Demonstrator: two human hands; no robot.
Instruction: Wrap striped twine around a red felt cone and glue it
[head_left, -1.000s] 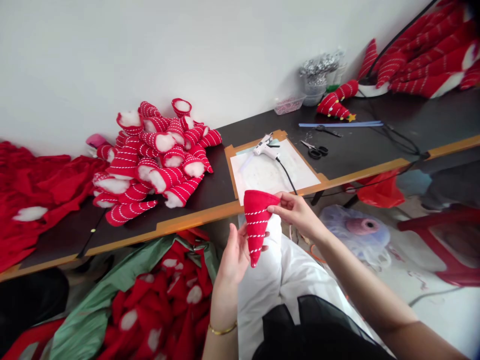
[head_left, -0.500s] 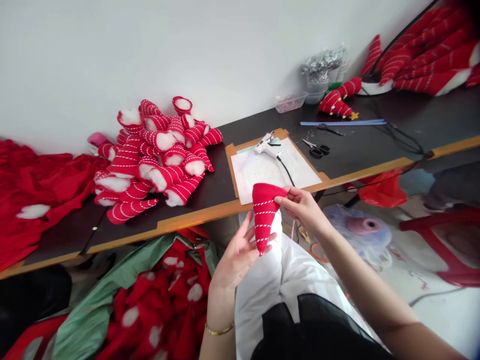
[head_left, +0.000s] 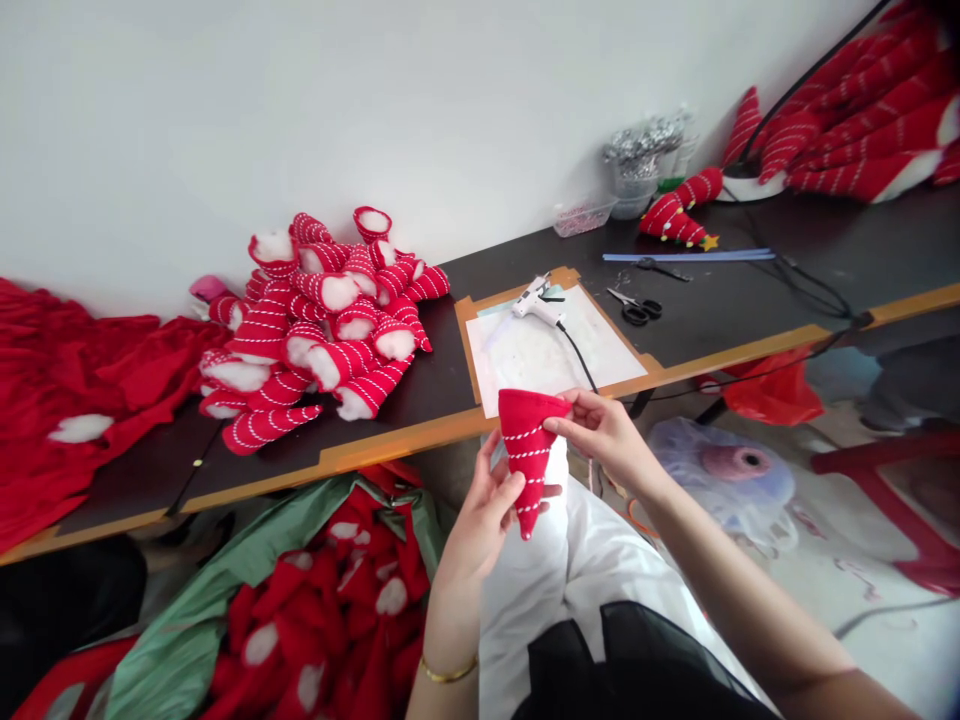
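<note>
A red cone-shaped cloth hat (head_left: pixel 529 440) with white dashed stripes hangs point down over my lap, its wide hem at the top. My right hand (head_left: pixel 596 430) pinches its upper right edge between thumb and fingers. On the other side my left hand (head_left: pixel 487 510) grips the lower part, thumb in front and fingers behind. Just beyond the hat, a white glue gun (head_left: pixel 538 303) lies on a white sheet (head_left: pixel 517 355) on the dark table (head_left: pixel 679 325).
Left on the table are a pile of stuffed striped cones (head_left: pixel 322 315) and red cloth (head_left: pixel 112 370). Scissors (head_left: pixel 636 307), blue strips (head_left: pixel 688 256) and a decorated cone (head_left: pixel 679 215) lie right. Below, a green sack (head_left: pixel 180 610) holds red pieces; a red stool (head_left: pixel 892 500) stands right.
My left thumb has come down onto the front of the hat, where the hand was open beside it before. The hat has turned slightly, and the whole view has shifted a little.
</note>
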